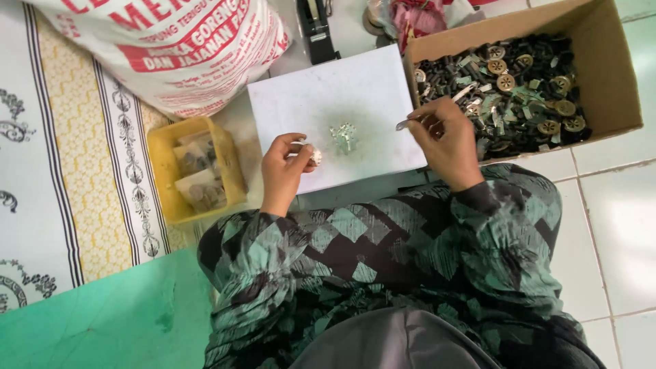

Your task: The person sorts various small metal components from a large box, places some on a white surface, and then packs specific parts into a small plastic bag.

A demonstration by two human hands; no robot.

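**Small parts going together, piece by piece, over the white board**

Widest first: beyond the right hand sits the big cardboard box [601,75], heaped with dark bits and round brass-coloured discs. Beyond the left hand slumps a white sack [171,48] with red lettering, and just outside that hand is a yellow tray [160,147] holding little clear packets.

Between the two hands lies the white board [328,102], flat on the tiled floor, and this is where the work happens. A small shiny clump of metal pieces [344,137] rests on it, right between the hands, touching neither.

Now the hands. The left hand [283,171] is closed round a small pale part [314,156], pinched at the fingertips, hovering over the near edge of the board. The right hand [444,143] grips a thin metal piece [404,124] whose tip points in towards the left, just short of the clump.

By my reading this is the joining step: one piece in each hand, not yet brought together. The next move would want a steady, fine alignment, since both pieces are tiny and easily fumbled.
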